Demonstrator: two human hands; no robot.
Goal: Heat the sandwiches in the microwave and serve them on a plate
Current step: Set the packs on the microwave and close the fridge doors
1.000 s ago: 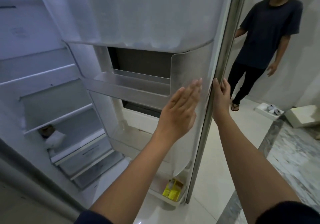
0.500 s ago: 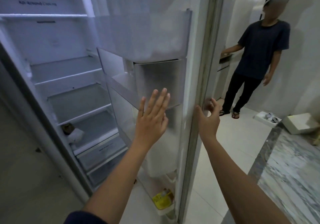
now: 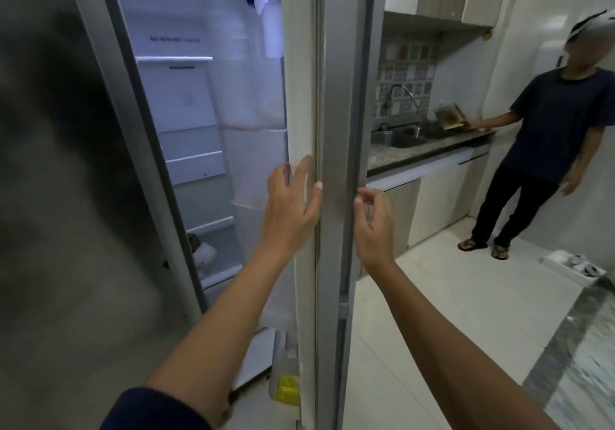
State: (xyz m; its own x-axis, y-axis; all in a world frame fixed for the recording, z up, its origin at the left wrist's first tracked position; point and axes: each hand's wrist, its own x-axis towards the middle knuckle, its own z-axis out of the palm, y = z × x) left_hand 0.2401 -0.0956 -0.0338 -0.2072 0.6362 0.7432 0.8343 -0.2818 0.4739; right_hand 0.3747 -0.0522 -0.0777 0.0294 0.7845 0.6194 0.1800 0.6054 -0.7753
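Observation:
The tall fridge door [image 3: 336, 97] stands edge-on in front of me, nearly swung against the lit fridge compartment [image 3: 186, 123]. My left hand [image 3: 293, 203] rests with spread fingers on the door's inner edge, thumb on the metal rim. My right hand [image 3: 372, 223] hovers just off the door's outer side, fingers curled and apart, holding nothing. A small wrapped white item [image 3: 204, 253] lies on a lower fridge shelf. No sandwiches, microwave or plate can be made out.
A person in a dark shirt [image 3: 552, 150] stands at the right by the counter [image 3: 432, 150] with a sink [image 3: 402, 137] and tap. A white tray [image 3: 569, 268] lies on the tiled floor. A yellow pack [image 3: 288, 393] sits low in the door.
The fridge door has swung from wide open to nearly closed. My left hand slid from the door's inner panel to its edge; my right hand let go of the outer edge.

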